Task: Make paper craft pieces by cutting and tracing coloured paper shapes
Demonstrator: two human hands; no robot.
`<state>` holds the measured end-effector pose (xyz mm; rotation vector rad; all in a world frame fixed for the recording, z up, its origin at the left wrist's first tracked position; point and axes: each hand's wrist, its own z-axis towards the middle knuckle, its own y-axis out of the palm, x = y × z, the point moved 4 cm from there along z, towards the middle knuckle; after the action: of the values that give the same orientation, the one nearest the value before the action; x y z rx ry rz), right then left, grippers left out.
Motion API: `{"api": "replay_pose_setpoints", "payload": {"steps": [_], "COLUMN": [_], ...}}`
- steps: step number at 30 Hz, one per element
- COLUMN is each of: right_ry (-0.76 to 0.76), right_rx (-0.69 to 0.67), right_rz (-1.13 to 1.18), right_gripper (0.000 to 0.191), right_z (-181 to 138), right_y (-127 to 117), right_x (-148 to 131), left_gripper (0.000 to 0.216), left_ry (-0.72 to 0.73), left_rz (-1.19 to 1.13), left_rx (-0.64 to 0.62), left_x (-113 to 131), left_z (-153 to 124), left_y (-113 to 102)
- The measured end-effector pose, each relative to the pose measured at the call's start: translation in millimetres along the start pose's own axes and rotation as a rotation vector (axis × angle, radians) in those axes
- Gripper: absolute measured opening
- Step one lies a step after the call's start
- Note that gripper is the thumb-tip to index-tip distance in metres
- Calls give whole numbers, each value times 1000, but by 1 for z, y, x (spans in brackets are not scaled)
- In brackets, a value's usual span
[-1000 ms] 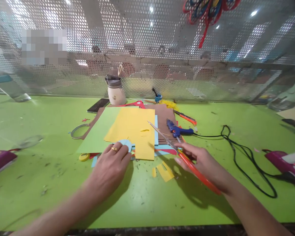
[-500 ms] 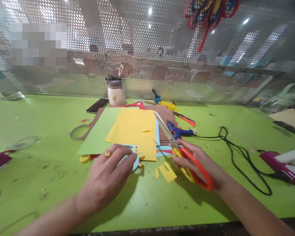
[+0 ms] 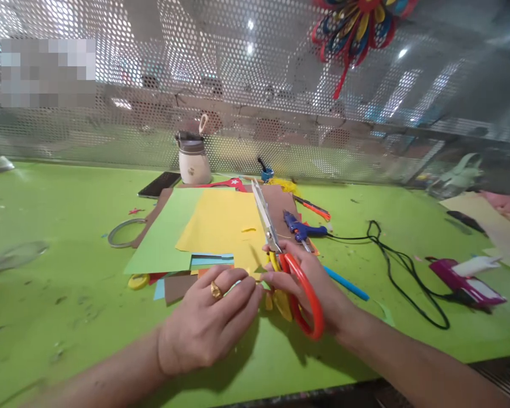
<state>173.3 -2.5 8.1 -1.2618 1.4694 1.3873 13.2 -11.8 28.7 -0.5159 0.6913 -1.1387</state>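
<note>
Scissors [image 3: 263, 215] sit in the right hand [image 3: 310, 283], fingers clamped around the handles; the blades point away from the person, over the right side of the yellow sheet [image 3: 221, 218]. The left hand [image 3: 212, 314] has its fingers drawn together on a light blue paper piece [image 3: 234, 287], mostly covered. The fingertips of both hands meet at the near edge of the yellow sheet.

Cutting appears partway along. Done: the yellow sheet has a stepped near edge, and a thin yellow strip [image 3: 249, 230] lies on it. Left: the green sheet [image 3: 161, 232] shows no cut in its visible part, and the light blue paper piece is not set down.

Clearance: the table [image 3: 80, 294] is mostly open left of the left hand. On the right, the blue glue gun [image 3: 301, 228] and a blue stick [image 3: 346, 283] lie near the right hand; the black cord [image 3: 402, 266] lies farther out. The white bottle [image 3: 194, 164] and mesh panel [image 3: 238, 85] limit the far side.
</note>
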Motion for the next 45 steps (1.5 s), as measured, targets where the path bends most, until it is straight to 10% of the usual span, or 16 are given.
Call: {"api": "replay_pose_setpoints", "payload": {"steps": [9, 16, 31, 45], "right_ry": [-39, -75, -203, -468], "right_rx": [93, 28, 128, 125], "right_rz": [-165, -193, -81, -463], "right_gripper": [52, 51, 45, 49], "right_z": [9, 6, 10, -6], "right_y": [-10, -4, -17, -9], "right_x": [3, 0, 1, 8], "left_gripper": [19, 22, 21, 21], "left_ry": [-1095, -1475, -1638, -1597], "left_rz": [-726, -1340, -1641, -1772], "left_rx": [-150, -123, 223, 110], "left_x": [-38, -31, -49, -32], "left_z": [-14, -10, -8, -17], "left_y": [39, 43, 39, 44]}}
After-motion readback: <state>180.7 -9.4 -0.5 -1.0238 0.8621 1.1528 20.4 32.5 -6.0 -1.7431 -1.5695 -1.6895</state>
